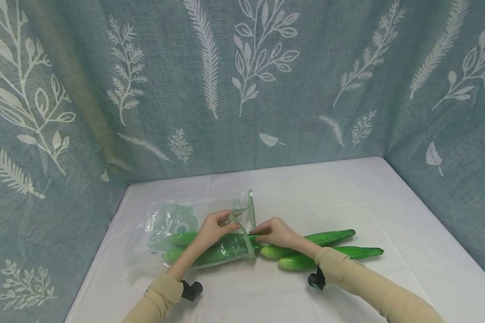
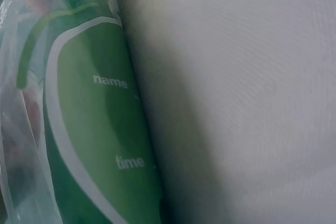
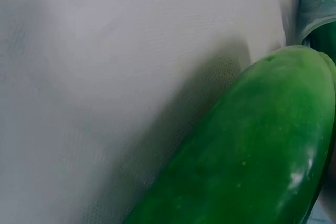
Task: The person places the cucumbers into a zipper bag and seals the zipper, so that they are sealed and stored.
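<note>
A clear zip bag (image 1: 171,217) with a green print lies on its side, its mouth facing right. Inside rest two green cucumbers, the nearer cucumber (image 1: 218,255) and the farther cucumber (image 1: 182,238). My left hand (image 1: 212,229) pinches the bag's edge at the mouth, holding it apart. At that opening, my right hand (image 1: 278,232) grips the end of the farther cucumber with thumb and fingers. In the left wrist view, the bag's printed label (image 2: 100,108) reads "name" and "time"; fingers are blurred behind plastic. A loose cucumber (image 3: 247,145) fills much of the right wrist view.
Two more cucumbers lie right of the bag, partly under my right forearm: a farther one (image 1: 333,236) and a nearer one (image 1: 361,252). They rest on a white-covered table (image 1: 307,193). A blue-green curtain (image 1: 157,89) with white leaf patterns encloses the back and sides.
</note>
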Tool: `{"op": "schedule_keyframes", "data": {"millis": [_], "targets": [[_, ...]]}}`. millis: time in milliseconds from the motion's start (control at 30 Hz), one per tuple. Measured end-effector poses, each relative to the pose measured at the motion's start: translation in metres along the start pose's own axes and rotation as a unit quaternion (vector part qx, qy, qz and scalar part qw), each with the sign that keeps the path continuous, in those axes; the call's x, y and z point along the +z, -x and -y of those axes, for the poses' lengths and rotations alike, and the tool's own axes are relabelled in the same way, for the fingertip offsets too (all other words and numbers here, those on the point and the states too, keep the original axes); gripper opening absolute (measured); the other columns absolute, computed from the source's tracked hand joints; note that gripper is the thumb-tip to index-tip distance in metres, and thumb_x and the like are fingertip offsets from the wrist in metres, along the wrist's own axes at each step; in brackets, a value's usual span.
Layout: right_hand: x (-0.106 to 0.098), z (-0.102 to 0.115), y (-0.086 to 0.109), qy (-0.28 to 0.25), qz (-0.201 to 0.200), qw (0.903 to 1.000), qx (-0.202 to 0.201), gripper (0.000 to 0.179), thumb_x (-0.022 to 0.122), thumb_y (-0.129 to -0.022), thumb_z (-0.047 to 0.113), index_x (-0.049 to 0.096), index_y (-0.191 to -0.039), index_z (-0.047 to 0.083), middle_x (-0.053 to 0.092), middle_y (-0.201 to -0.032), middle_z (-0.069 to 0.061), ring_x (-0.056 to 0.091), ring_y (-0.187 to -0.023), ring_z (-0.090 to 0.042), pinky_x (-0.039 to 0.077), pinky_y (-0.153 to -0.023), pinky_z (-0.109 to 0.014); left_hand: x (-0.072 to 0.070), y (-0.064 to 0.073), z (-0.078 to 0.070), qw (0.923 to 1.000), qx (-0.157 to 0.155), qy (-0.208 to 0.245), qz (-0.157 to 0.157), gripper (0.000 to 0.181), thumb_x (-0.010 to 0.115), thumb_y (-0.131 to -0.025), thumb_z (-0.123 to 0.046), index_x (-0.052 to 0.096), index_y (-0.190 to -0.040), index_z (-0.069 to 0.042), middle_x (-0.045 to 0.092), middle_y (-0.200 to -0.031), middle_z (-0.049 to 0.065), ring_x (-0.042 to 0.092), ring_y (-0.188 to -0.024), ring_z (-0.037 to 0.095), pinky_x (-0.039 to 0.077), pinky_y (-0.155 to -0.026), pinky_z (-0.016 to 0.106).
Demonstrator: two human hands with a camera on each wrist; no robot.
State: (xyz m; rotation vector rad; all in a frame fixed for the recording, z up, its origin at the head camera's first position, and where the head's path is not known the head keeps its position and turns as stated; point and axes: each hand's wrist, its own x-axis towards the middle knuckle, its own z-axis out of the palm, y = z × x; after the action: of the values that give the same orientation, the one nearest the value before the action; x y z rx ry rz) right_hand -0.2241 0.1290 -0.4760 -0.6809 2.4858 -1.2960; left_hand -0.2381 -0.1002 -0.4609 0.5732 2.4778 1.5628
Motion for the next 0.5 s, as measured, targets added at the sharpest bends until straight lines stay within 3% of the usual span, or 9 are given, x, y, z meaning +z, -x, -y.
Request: {"op": "schedule_keyframes", "data": {"millis": [300,500], "targets": [[0.005,0.001,-0.002,0.01,-0.002,0.9999,-0.003,0.022,0.069,-0.085,0.008,0.072,-0.107,0.006,0.072,-0.105,-0.011,0.068,-0.1,-0.024,0.056,-0.082,-0.023,-0.001,0.001,0.002,1.0,-0.001,-0.002,-0.002,0.044,0.071,-0.085,-0.019,0.059,-0.124,-0.002,0.063,-0.123,0.019,0.061,-0.113,0.034,0.053,-0.094,0.044],[0.005,0.001,-0.004,0.004,-0.006,1.0,0.004,0.025,0.068,-0.085,0.007,0.07,-0.109,0.004,0.071,-0.108,-0.012,0.067,-0.103,-0.026,0.056,-0.086,-0.03,-0.003,0.009,-0.019,1.0,-0.006,-0.001,0.007,0.043,0.068,-0.087,-0.012,0.057,-0.125,0.005,0.06,-0.124,0.025,0.061,-0.111,0.038,0.054,-0.092,0.044]]}}
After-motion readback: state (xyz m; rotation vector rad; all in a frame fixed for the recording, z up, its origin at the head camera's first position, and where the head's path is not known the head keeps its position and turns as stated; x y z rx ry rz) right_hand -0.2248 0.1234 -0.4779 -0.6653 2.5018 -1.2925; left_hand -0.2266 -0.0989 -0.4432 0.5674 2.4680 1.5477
